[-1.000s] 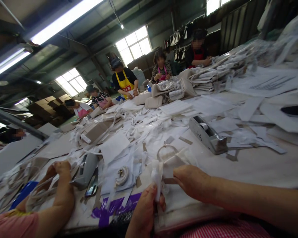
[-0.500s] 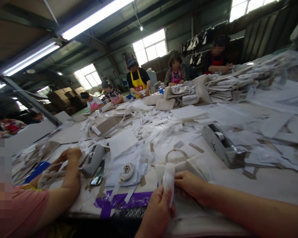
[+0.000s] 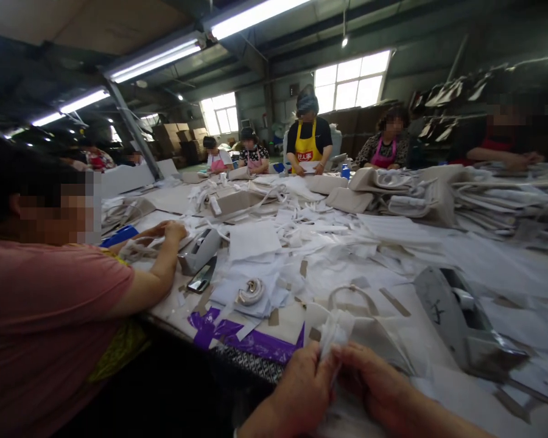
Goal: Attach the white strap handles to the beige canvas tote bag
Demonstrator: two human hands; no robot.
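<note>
At the front edge of the table, my left hand (image 3: pixel 307 382) is closed around a narrow bundle of soft white wrapping (image 3: pixel 337 328), its upper end standing out above my fingers. On the right side of the same bundle, my right hand (image 3: pixel 377 380) pinches it with thumb and fingers; some of its fingertips are hidden. What lies inside the wrapping does not show. Just behind my hands lies a pale beige bag (image 3: pixel 383 334) with a curved handle (image 3: pixel 352 288), partly covered by the bundle and my hands.
A grey tape dispenser (image 3: pixel 468 322) stands to the right, another (image 3: pixel 201 250) to the left beside a phone (image 3: pixel 202 277). A coiled strap (image 3: pixel 250 292) rests on white sheets. Purple tape (image 3: pixel 251 342) covers the table edge. A co-worker's arm (image 3: pixel 158 277) reaches in at left.
The view has turned left and levelled, bringing more of the left co-worker into sight. My right hand has come in closer to my left, onto the white wrapping.
</note>
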